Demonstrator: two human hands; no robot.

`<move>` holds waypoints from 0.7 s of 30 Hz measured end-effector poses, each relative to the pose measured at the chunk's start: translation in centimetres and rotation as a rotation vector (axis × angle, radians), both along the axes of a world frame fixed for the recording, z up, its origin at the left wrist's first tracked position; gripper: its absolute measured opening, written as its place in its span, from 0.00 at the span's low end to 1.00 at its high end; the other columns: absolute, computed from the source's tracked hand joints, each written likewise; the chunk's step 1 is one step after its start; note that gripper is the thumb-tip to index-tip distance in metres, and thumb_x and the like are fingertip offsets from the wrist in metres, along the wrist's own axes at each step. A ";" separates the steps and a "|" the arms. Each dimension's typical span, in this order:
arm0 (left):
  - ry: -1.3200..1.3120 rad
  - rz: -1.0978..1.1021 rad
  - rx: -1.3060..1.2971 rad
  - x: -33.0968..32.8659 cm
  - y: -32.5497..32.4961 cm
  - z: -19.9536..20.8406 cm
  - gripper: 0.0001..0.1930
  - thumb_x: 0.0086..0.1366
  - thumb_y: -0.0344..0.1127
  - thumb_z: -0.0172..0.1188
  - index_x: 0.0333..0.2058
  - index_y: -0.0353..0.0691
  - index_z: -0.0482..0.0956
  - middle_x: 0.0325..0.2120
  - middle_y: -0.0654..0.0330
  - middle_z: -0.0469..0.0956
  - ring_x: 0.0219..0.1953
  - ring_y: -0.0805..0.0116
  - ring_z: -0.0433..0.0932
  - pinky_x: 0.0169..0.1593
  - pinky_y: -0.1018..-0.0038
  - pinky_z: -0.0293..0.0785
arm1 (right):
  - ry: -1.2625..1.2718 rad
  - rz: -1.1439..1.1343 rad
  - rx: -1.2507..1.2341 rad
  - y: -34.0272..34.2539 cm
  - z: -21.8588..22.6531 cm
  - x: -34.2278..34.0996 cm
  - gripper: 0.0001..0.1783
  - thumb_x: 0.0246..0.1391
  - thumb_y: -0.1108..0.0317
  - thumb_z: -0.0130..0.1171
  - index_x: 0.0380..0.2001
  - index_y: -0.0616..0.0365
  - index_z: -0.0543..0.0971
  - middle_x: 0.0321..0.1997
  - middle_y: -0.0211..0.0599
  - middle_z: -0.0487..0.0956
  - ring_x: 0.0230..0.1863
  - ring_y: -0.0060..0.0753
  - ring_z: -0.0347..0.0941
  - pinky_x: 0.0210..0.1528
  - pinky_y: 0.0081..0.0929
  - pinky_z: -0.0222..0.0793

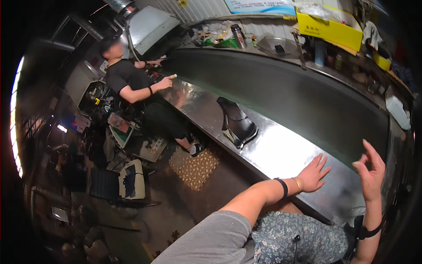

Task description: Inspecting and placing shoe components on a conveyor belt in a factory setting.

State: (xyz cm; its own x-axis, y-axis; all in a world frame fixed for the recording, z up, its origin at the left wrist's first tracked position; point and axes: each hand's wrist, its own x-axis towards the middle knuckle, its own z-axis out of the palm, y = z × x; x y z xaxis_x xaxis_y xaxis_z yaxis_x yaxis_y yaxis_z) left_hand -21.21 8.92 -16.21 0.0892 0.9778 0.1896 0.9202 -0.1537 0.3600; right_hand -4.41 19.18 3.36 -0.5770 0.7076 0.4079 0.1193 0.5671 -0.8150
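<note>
My left hand (314, 173) lies flat on the shiny metal worktop (281, 152), fingers spread, with nothing in it. To its right, my right hand (371, 171) is raised near the dark belt, thumb and fingers apart, and no object shows in it. Farther along the worktop rests a black leather piece shaped like a shoe upper (239, 123), with pale edges. Neither of my hands touches it.
A long dark conveyor belt (281, 88) runs beyond the worktop. At the far left end stands a co-worker (136, 81), hands by the belt. The back shelf holds a yellow box (329, 31), a thermos flask (238, 36) and a white plastic jug (398, 112).
</note>
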 end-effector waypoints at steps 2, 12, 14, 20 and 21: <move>-0.004 -0.003 -0.033 0.0 0.0 0.3 0.32 0.62 0.49 0.51 0.61 0.38 0.64 0.64 0.34 0.51 0.67 0.32 0.46 0.69 0.49 0.45 | 0.088 0.070 0.152 -1.9 3.9 -5.0 0.25 0.40 0.77 0.68 0.47 0.63 0.79 0.27 0.25 0.68 0.24 0.14 0.57 0.26 0.14 0.54; -0.059 -0.040 -0.106 -0.3 -0.3 2.0 0.32 0.64 0.48 0.49 0.63 0.38 0.60 0.66 0.35 0.47 0.69 0.34 0.41 0.70 0.51 0.40 | 0.335 0.322 0.350 -6.1 10.7 -13.1 0.15 0.39 0.79 0.69 0.35 0.61 0.83 0.20 0.27 0.71 0.21 0.19 0.61 0.22 0.18 0.55; -0.044 -0.036 -0.135 -0.3 -0.4 2.2 0.32 0.64 0.47 0.49 0.63 0.38 0.60 0.66 0.35 0.47 0.69 0.34 0.41 0.70 0.51 0.40 | 0.308 0.285 0.237 -6.2 10.9 -13.0 0.11 0.39 0.78 0.69 0.31 0.60 0.84 0.19 0.30 0.73 0.21 0.23 0.64 0.22 0.20 0.57; -0.030 -0.018 -0.152 -0.2 -0.6 2.1 0.32 0.65 0.48 0.49 0.64 0.38 0.60 0.66 0.36 0.46 0.69 0.34 0.41 0.70 0.50 0.40 | 0.273 0.257 0.245 -6.3 10.8 -12.5 0.20 0.39 0.75 0.71 0.40 0.62 0.82 0.20 0.25 0.67 0.20 0.15 0.58 0.21 0.16 0.51; -0.018 -0.005 -0.147 -0.1 -0.6 2.1 0.32 0.65 0.49 0.48 0.64 0.39 0.59 0.66 0.37 0.46 0.69 0.34 0.41 0.70 0.49 0.40 | 0.235 0.235 0.238 -6.3 10.7 -12.4 0.20 0.39 0.75 0.71 0.40 0.62 0.82 0.20 0.25 0.67 0.20 0.15 0.58 0.21 0.16 0.51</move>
State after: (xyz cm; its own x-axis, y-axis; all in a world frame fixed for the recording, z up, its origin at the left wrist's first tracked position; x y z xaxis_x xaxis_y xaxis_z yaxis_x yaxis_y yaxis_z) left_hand -21.34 8.31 -14.14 0.0922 0.9947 0.0459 0.9128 -0.1029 0.3951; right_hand -16.85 12.85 14.05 -0.5832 0.4378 0.6842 -0.2099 0.7325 -0.6476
